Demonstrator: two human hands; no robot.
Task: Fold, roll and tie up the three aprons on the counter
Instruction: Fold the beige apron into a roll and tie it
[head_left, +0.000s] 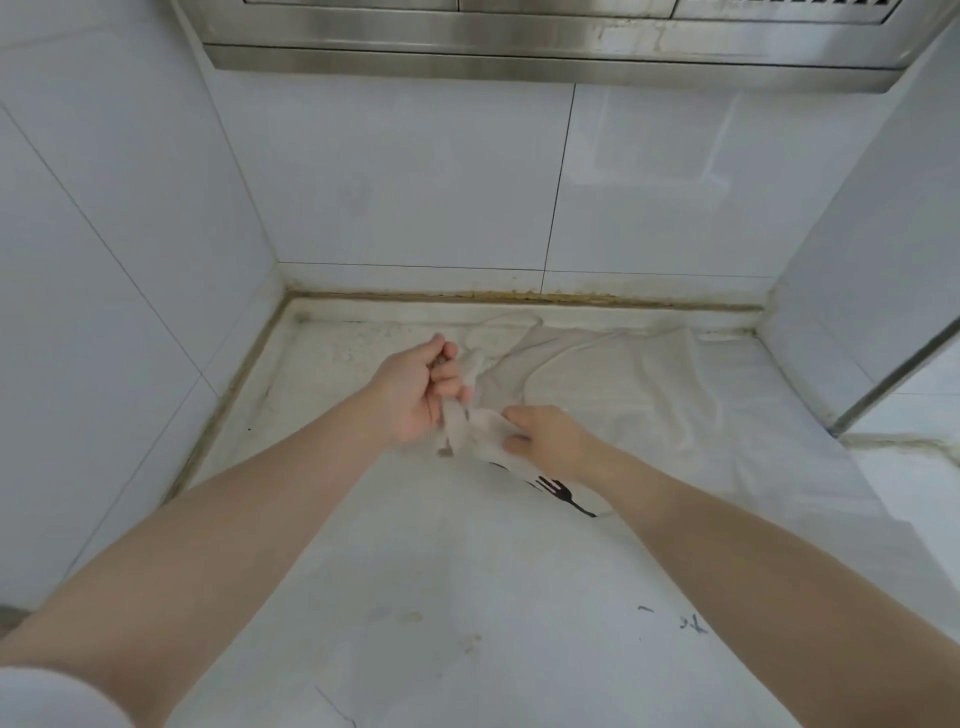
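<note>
A small rolled white apron (485, 439) with a black fork print is held above the counter between my two hands. My left hand (415, 395) grips a strap of it with curled fingers, the strap running up through the fist. My right hand (545, 439) holds the roll from the right, thumb and fingers closed around it. Another white apron (675, 395) lies spread flat on the counter behind and to the right, its thin straps (550, 358) looping toward the back wall. A third apron cannot be made out.
The white counter (415, 597) sits in a tiled alcove, with walls at the left, back and right. A steel hood (545, 47) hangs overhead. A grimy seam runs along the back edge. The counter's front part shows a few dark marks.
</note>
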